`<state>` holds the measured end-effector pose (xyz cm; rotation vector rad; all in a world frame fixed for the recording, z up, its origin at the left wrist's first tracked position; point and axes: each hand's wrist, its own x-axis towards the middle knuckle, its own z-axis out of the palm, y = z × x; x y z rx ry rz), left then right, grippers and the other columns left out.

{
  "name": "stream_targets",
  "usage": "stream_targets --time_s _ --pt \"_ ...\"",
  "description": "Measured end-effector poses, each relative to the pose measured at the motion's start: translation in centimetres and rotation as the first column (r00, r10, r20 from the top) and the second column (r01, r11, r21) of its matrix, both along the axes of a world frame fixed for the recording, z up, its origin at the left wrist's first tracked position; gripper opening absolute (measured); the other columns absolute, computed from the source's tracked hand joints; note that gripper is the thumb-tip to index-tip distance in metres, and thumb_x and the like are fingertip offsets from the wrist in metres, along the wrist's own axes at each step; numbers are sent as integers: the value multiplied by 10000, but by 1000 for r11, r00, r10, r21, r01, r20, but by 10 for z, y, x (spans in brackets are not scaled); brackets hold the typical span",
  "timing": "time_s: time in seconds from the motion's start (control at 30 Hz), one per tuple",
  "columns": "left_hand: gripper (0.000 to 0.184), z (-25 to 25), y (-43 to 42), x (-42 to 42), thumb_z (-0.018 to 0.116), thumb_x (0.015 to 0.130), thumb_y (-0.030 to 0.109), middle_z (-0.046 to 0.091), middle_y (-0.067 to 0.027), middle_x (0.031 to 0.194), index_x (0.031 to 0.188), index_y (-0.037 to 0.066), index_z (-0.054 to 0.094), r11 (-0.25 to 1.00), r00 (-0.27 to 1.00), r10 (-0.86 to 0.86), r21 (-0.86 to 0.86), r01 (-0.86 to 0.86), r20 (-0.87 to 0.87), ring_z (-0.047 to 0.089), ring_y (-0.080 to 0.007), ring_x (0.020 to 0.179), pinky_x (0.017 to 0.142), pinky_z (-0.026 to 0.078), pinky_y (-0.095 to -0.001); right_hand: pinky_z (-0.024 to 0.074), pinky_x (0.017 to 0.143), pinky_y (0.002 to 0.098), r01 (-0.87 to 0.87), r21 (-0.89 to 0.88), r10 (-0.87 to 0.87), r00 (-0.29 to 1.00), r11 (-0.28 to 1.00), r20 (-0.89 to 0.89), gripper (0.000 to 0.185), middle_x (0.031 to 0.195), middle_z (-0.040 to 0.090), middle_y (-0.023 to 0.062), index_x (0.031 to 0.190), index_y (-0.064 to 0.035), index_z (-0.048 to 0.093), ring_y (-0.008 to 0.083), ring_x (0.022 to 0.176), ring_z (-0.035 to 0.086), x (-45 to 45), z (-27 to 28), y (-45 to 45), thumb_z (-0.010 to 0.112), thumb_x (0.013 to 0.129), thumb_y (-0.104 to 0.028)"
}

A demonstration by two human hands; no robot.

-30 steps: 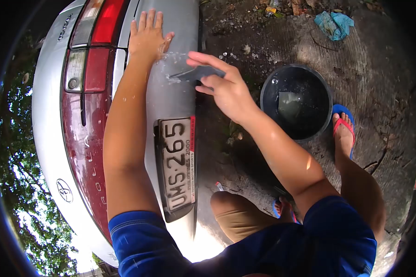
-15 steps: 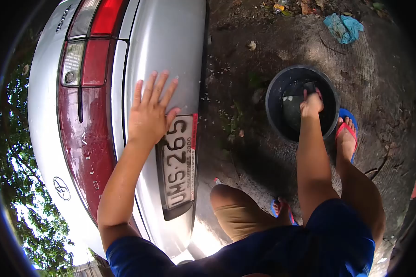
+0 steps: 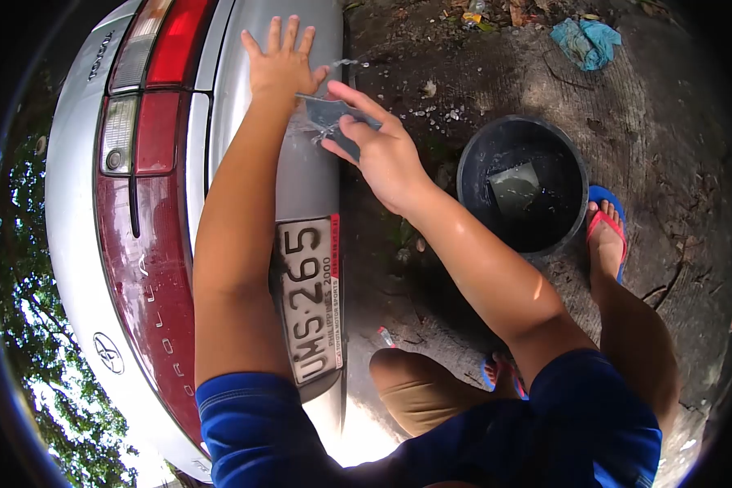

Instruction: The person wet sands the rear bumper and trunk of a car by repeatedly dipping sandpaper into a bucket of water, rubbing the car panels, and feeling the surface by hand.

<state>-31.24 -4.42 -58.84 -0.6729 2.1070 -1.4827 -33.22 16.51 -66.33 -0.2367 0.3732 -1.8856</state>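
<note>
Left hand (image 3: 281, 69) is palm-down on the silver bumper (image 3: 313, 191), fingers spread wide, nothing gripped. Right hand (image 3: 374, 154) is half curled, thumb and fingers pinching a thin grey sheet (image 3: 325, 112) out over the bumper's outer edge. The sheet's free end sits just beside the left wrist; can't tell if it's actually touching the paint. Bits of water (image 3: 346, 63) are flying off around it.

The left forearm is kinda in the way, lying across the bumper and covering one side of the license plate (image 3: 311, 301). Tail light (image 3: 159, 130) is on the body just inboard.

Down on the concrete (image 3: 431, 268) there's a black basin (image 3: 522, 121) with water in it and a pale square patch (image 3: 515, 187) (sheet or reflection, no clue). A flip-flop foot (image 3: 605, 232) is right beside its rim. Crumpled blue cloth or bag (image 3: 586, 43) lies out past the basin.
</note>
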Motion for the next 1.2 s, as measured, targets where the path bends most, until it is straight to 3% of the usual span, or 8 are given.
stream_targets --time_s 0.17,0.33,0.57,0.73,1.03,1.1,1.13,1.2 --pt "678 12 29 30 489 1057 558 259 -27 1764 1674 321 338 980 975 -49 199 6 216 177 -263 1638 1287 132 -641 282 1273 446 78 -103 -101 964 992 -244 602 1704 351 134 1672 -95 330 238 1544 374 7 -28 25 467 1129 -318" --pt "660 90 93 118 472 1087 508 279 -119 1749 1658 190 383 832 860 251 553 42 -444 310 -378 1588 1298 236 -486 117 1315 516 351 -78 -257 500 933 -827 723 1759 147 236 1690 5 113 411 1633 126 66 -52 7 351 1153 -416" --pt "915 88 80 156 340 1082 670 398 -278 1655 1629 -63 318 621 475 422 628 469 -772 339 -425 1566 1282 250 -465 2 1299 620 188 -283 -302 81 940 -950 787 1791 24 167 1712 -59 72 372 1652 16 91 -21 -84 422 1116 -436" --pt "1034 88 72 156 290 1038 767 387 -295 1654 1630 -81 299 605 532 447 681 413 -719 348 -451 1557 1284 223 -496 -47 1326 514 444 34 -98 271 895 -957 755 1795 45 123 1698 -20 88 237 1658 22 -100 2 -311 142 1139 -525" --pt "1074 89 69 154 237 1022 800 356 -314 1664 1630 -84 300 623 584 433 696 357 -687 312 -467 1571 1280 198 -535 -18 1216 775 328 -334 -371 56 884 -927 813 1788 77 171 1709 -68 129 394 1648 57 27 -12 -172 397 1095 -528" --pt "1049 88 70 152 226 1035 781 360 -314 1662 1619 -84 333 625 598 421 696 354 -682 307 -467 1573 1285 180 -532 40 1253 731 288 -106 -145 115 952 -983 734 1778 149 160 1693 -68 204 347 1648 93 -66 9 -268 253 1124 -529" --pt "1050 87 70 152 227 1035 781 359 -313 1663 1619 -84 333 622 596 426 699 353 -681 305 -468 1573 1286 179 -532 -47 1325 518 425 -27 -159 277 905 -948 743 1795 38 120 1704 -46 80 252 1658 6 -89 31 -280 141 1139 -523" --pt "1051 89 73 152 230 1033 783 357 -311 1665 1618 -85 333 615 586 435 701 361 -683 301 -470 1574 1286 176 -533 26 1270 677 209 -2 -83 381 978 -921 741 1781 124 156 1688 -29 174 336 1650 65 -51 22 -249 233 1129 -513"
